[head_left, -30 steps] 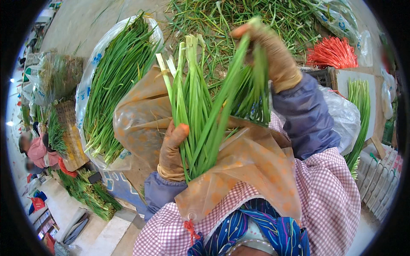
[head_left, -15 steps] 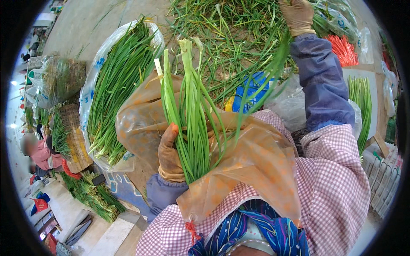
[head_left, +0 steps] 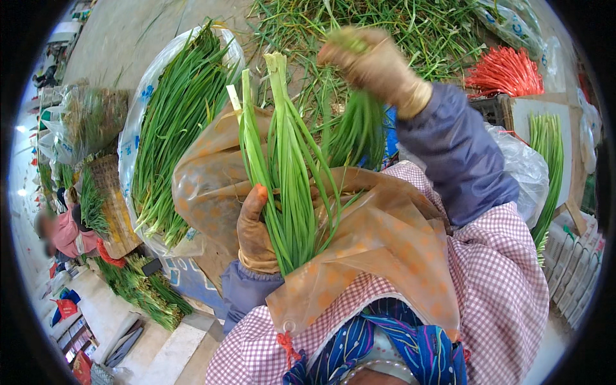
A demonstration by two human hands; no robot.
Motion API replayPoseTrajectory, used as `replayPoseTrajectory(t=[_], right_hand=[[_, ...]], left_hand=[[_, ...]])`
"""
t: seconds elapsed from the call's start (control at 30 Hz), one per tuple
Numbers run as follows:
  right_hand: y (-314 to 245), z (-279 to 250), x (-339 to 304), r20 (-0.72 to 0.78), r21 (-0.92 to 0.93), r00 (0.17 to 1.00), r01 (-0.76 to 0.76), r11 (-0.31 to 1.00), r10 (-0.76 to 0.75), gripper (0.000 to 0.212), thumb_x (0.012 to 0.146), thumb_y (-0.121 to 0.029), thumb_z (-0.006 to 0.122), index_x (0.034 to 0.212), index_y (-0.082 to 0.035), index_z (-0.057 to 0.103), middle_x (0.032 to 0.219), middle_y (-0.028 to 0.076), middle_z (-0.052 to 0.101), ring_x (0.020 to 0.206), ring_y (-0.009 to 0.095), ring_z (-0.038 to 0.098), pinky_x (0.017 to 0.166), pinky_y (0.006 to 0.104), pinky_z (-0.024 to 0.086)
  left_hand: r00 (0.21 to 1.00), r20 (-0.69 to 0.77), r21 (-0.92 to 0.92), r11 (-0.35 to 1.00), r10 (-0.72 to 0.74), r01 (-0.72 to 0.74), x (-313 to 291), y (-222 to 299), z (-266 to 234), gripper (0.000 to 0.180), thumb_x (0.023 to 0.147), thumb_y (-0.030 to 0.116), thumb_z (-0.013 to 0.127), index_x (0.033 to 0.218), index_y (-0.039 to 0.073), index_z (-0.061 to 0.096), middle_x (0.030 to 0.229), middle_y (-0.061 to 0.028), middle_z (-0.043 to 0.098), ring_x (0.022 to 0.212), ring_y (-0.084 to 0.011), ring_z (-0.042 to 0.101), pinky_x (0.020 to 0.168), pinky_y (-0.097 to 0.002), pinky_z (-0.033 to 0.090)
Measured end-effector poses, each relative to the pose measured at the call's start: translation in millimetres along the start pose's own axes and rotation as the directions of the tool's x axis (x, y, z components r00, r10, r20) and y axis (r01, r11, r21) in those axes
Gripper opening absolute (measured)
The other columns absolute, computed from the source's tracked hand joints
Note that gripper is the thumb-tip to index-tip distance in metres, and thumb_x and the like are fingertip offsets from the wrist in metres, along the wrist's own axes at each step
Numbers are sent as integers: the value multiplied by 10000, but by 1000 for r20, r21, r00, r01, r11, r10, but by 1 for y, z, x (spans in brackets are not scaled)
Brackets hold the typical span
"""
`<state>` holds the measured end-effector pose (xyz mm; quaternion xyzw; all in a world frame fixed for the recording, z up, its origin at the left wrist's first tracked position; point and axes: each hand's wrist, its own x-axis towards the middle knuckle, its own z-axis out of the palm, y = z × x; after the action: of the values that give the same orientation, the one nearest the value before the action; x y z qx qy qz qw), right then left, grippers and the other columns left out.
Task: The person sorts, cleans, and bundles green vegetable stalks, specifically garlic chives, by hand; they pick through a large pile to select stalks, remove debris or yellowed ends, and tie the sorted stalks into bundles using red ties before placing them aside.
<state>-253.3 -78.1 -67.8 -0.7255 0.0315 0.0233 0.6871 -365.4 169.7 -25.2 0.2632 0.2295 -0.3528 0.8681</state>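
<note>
My left hand (head_left: 256,228), in a worn glove, is closed round a bunch of garlic chives (head_left: 292,173), its pale stem ends up and its leaves over my lap. Ahead and to the right, my gloved right hand (head_left: 378,67), smeared by motion, grips a smaller bunch of chives (head_left: 358,131) by the stem ends. Those leaves hang down behind the left bunch's stalks, apart from my left hand. An orange-spotted plastic apron (head_left: 375,237) covers my lap.
Long chives (head_left: 176,135) fill a plastic-lined container on the left. Loose greens (head_left: 410,38) lie heaped ahead. Red ties (head_left: 507,70) sit at the right, beyond a row of trimmed stalks (head_left: 545,167) on a pale board. A person (head_left: 67,231) works far left.
My right hand has swung left and toward me from the far right edge of the heap, bringing its chives with it. My left hand stays put with its bunch.
</note>
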Motion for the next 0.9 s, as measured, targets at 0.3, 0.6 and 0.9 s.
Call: replayPoseTrajectory(t=[0.3, 0.6, 0.9], right_hand=[[-6, -19, -17, 69, 217, 995, 49, 975, -65, 501, 794, -73, 686, 1204, 97, 456, 1112, 179, 582, 1002, 235, 581, 893, 323, 513], [-3, 28, -42, 318, 170, 941, -180, 969, 119, 164, 794, -110, 688, 945, -48, 665, 804, 0, 670, 720, 79, 573, 670, 251, 484], [28, -44, 10, -375, -260, 867, 242, 935, -329, 309, 797, -131, 697, 1081, -31, 628, 910, 90, 682, 777, 118, 618, 718, 247, 528]], left_hand=[[1000, -9, 50, 999, 16, -15, 6, -4, -9, 571, 830, 395, 588, 1207, -22, 490, 1119, -172, 582, 1008, -282, 567, 894, -433, 468], [993, -15, 361, 927, 115, -102, 4, -2, -1, 393, 800, 74, 664, 1163, 38, 518, 947, -101, 638, 745, -182, 642, 643, -304, 553], [956, -104, 551, 816, 275, -175, 2, -7, 0, 372, 770, 42, 688, 1100, 33, 517, 902, -90, 643, 726, -173, 638, 629, -301, 549]])
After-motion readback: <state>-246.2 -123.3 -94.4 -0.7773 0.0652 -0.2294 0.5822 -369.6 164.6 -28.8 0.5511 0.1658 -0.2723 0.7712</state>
